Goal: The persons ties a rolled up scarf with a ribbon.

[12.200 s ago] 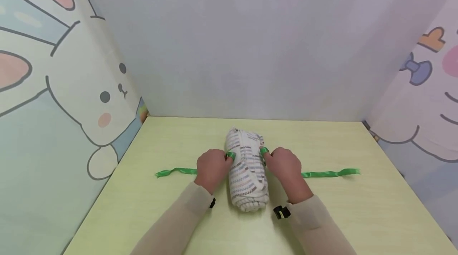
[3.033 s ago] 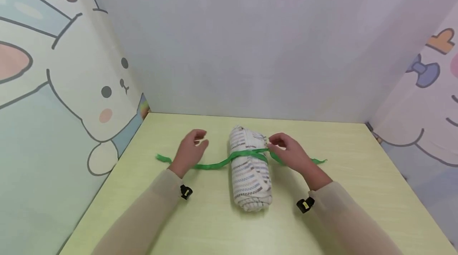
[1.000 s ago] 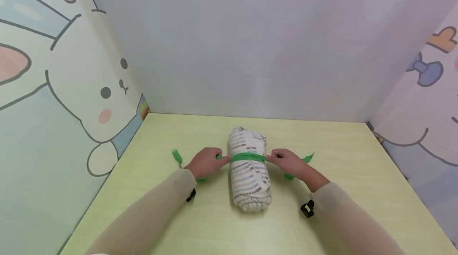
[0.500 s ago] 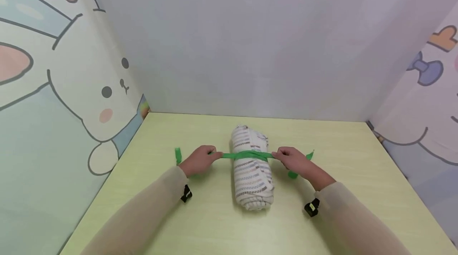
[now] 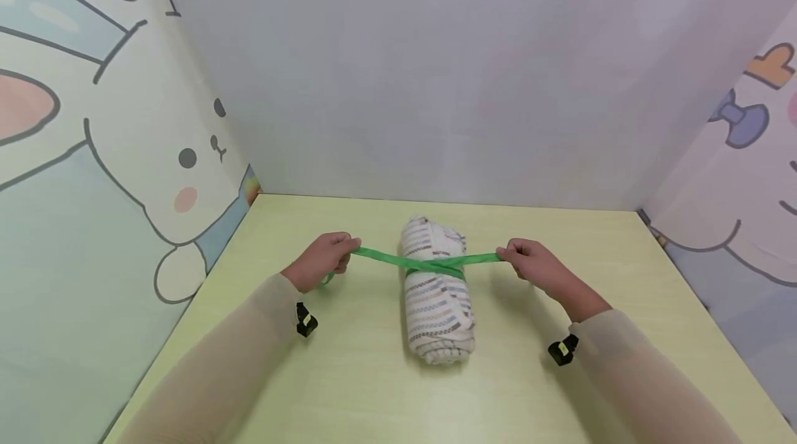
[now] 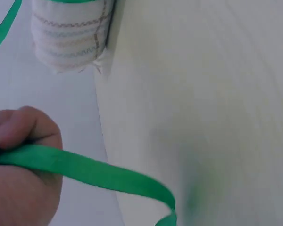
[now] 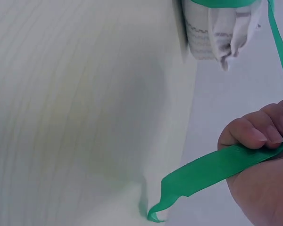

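A rolled white cloth point(image 5: 438, 316) with rows of small coloured stripes lies lengthwise on the table. A green ribbon point(image 5: 380, 257) runs around its middle and crosses on top. On the left side, my left hand point(image 5: 319, 262) pinches one length of the ribbon and draws it out above the table. The other length is pinched by my right hand point(image 5: 537, 267) on the right. Both stretches look taut. In the left wrist view a loose ribbon tail point(image 6: 99, 173) hangs past the hand; the right wrist view shows another tail point(image 7: 203, 173) drooping below curled fingers.
The pale yellow table point(image 5: 373, 389) ends at a plain whitish back wall point(image 5: 411, 84). Side walls carry cartoon prints, a rabbit point(image 5: 156, 188) on the left among them. A black wrist device point(image 5: 305, 319) sits at the left cuff, a similar device point(image 5: 563, 349) at the right.
From pinching the ribbon close beside the roll, both hands have moved apart and slightly up, with longer ribbon stretches showing. Three seconds ago the ribbon crossed more loosely. The roll stays in place.
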A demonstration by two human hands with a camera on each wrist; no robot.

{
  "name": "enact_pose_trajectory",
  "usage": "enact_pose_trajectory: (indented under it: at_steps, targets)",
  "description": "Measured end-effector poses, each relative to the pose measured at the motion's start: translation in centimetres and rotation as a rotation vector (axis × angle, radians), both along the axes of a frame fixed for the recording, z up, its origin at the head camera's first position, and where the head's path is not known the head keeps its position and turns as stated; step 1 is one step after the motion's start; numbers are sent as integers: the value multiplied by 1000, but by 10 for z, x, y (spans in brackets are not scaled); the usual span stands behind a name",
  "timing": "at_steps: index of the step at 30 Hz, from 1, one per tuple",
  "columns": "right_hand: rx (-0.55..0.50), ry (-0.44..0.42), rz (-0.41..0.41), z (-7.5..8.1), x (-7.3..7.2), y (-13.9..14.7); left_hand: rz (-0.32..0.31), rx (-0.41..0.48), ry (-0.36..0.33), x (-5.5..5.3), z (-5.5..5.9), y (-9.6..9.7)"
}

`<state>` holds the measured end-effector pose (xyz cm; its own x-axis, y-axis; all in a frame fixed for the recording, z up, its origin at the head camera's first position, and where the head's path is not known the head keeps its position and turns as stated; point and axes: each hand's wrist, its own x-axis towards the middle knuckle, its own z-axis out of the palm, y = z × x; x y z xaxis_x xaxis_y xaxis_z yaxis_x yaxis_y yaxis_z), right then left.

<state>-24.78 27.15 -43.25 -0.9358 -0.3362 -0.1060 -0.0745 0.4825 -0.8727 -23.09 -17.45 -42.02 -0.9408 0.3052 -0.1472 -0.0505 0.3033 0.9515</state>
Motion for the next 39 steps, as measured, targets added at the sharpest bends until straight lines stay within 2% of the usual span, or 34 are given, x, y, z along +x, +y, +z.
enact_pose_trajectory:
  at_steps: [2, 7, 11, 17, 25, 30, 36, 39]
  targets:
    - [14, 15, -14, 1, -1, 3, 12, -81, 24, 0, 2, -3]
    - [77, 63, -27, -2, -1, 15, 10, -367, 93, 1, 0, -11]
    - [133, 91, -33, -7, 2, 25, -14, -483, 87, 4, -10, -19]
    - [209, 81, -51, -12, 7, 39, -13, -595, 101, 11, -24, -31]
    - [289, 75, -57, -21, 10, 54, -34, -773, 94, 11, -40, -53]
    - [342, 88, -66, -23, 11, 62, -52, -842, 94, 13, -39, -61]
    - [386, 80, -78, -24, 13, 70, -51, -864, 115, 17, -32, -70]
    - [402, 63, -65, -24, 16, 74, -52, -866, 105, 20, -32, -73]
